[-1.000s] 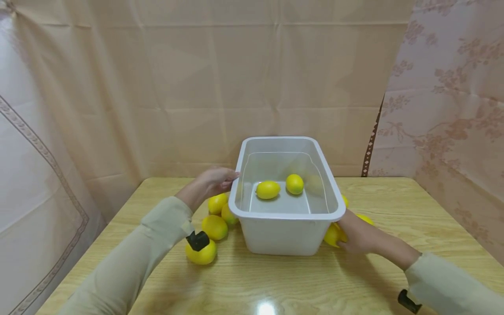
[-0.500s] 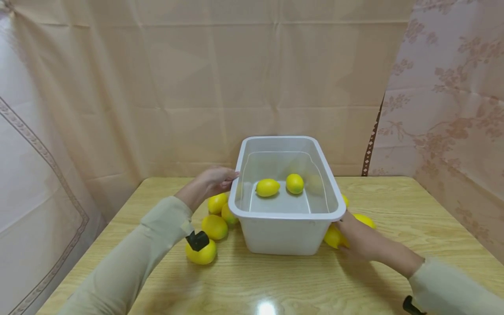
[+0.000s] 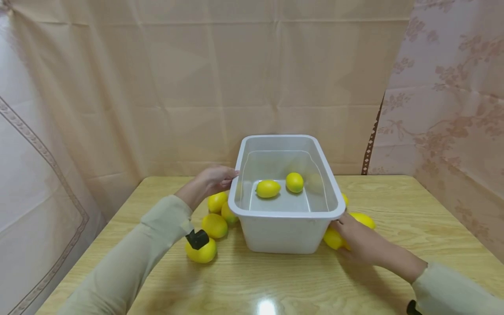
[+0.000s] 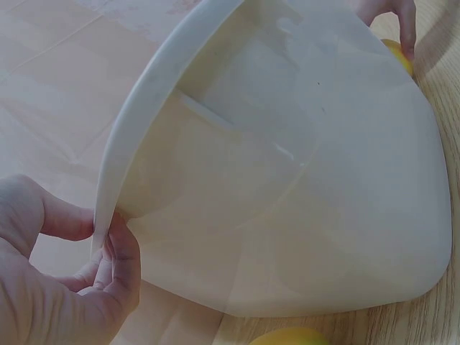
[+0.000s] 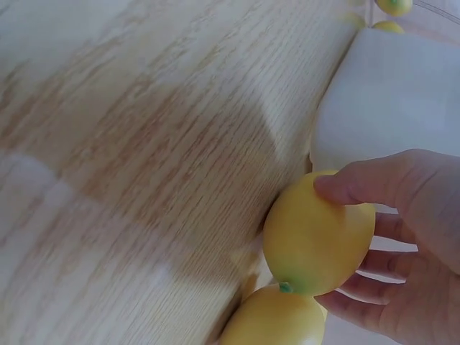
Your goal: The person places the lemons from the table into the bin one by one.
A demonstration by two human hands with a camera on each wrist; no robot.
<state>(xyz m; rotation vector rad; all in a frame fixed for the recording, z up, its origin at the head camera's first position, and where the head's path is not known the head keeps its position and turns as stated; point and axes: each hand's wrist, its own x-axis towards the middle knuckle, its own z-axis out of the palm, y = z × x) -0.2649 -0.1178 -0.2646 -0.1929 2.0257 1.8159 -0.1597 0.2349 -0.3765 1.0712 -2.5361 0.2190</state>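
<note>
A white plastic tub stands on the wooden table with two yellow lemons inside, one lemon on its side and another lemon to its right. My left hand pinches the tub's left rim between thumb and fingers, as the left wrist view also shows. Against the tub's right wall, my right hand holds a lemon. In the right wrist view the thumb lies on top of this lemon and the fingers curl behind it. Its stem end touches a second lemon.
Several lemons lie left of the tub, among them a front lemon below my left wrist. To the right, a lemon sits behind my right hand, and another lemon is partly hidden by the tub. A beige curtain hangs behind the table.
My right hand has shifted slightly toward me and turned a little around the lemon at the tub's right. The left hand and the tub stay nearly where they were.
</note>
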